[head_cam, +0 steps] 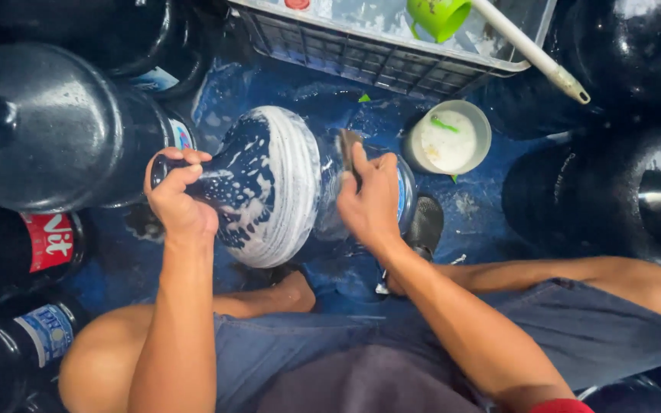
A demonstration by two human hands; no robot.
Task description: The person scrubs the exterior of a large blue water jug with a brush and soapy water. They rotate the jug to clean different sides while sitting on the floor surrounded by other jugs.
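Large water jug (269, 183), centre of frame: lying on its side, blue, streaked with white suds. Grey crate (376, 53), top centre: holds water, a green cup (437, 15) and a long white handle (529, 50). Dark jugs (40, 130), left and right edges: several, some labelled. White bowl (449, 138), upper right of centre: soapy liquid inside. Left hand (177, 199), centre left: closed around the jug's neck. Right hand (369, 203), centre: fingers closed on a small dark scrubber (348, 149) pressed to the jug's body.
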